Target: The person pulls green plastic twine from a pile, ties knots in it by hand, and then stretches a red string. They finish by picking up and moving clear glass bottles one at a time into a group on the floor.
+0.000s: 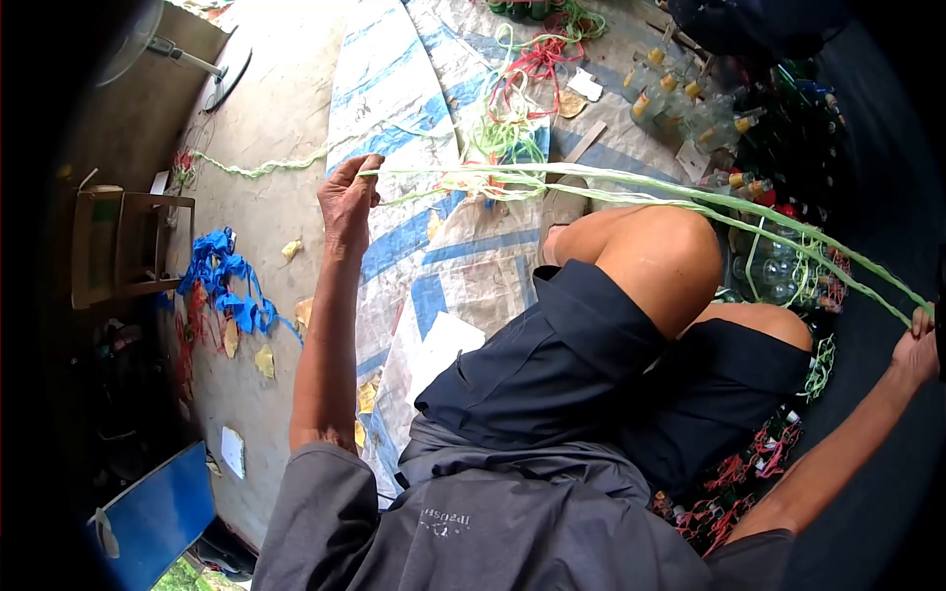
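Pale green strands [631, 177] stretch across the view above the bent knees, from one hand to the other. My left hand [350, 195] is closed in a pinch on their left end, with the arm reaching forward. At the far right edge, my right hand [918, 345] grips the other end, where the strands part into two lines. Near the middle they pass over a tangle of green and red strands [512, 138] on the blue and white sheet [394, 89].
Clear glass bottles [680, 103] stand at the upper right, with netted bottles [778, 271] beside the knees. Blue strips [222, 281] lie on the floor at left, near a wooden chair [128, 246]. A fan base [229, 69] and a blue panel [158, 517] are farther left.
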Demonstrator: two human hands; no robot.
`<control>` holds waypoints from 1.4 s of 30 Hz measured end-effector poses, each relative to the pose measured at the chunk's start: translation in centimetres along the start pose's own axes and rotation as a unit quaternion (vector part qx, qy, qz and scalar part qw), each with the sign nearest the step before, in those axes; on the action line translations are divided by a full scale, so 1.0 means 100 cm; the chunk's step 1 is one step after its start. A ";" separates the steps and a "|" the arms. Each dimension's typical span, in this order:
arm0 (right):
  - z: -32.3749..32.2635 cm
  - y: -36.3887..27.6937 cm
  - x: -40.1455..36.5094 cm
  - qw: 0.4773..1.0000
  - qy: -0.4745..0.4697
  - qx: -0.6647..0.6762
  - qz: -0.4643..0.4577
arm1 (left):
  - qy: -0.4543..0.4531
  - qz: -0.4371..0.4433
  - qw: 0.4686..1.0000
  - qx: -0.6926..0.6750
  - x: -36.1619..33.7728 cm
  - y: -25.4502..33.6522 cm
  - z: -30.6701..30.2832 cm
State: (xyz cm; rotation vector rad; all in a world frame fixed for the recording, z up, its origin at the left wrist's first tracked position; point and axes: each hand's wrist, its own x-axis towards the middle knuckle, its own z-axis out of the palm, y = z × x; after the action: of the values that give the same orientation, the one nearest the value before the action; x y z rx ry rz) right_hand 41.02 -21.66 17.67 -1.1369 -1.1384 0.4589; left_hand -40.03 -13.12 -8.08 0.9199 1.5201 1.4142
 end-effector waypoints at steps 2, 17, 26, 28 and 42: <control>-0.007 0.005 0.002 1.000 0.012 -0.005 -0.005 | 0.008 -0.001 1.000 -0.002 0.007 -0.005 -0.007; -0.117 0.058 -0.021 0.986 0.129 -0.093 0.056 | 0.070 -0.052 0.992 -0.090 0.044 -0.006 -0.044; -0.157 0.062 -0.048 0.959 0.232 -0.020 0.159 | 0.118 -0.060 0.984 -0.120 0.066 -0.005 -0.071; -0.164 0.064 -0.056 0.958 0.227 -0.016 0.175 | 0.112 -0.052 0.984 -0.125 0.069 -0.007 -0.078; -0.196 0.089 -0.092 0.928 0.274 0.042 0.249 | 0.168 -0.039 0.973 -0.152 0.099 0.023 -0.146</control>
State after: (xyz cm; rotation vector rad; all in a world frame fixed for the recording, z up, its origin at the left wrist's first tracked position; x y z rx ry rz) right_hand 56.71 -34.44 5.81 -1.3686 -0.3313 0.5252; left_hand -57.36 -9.28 -6.62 0.4452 1.5017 1.7489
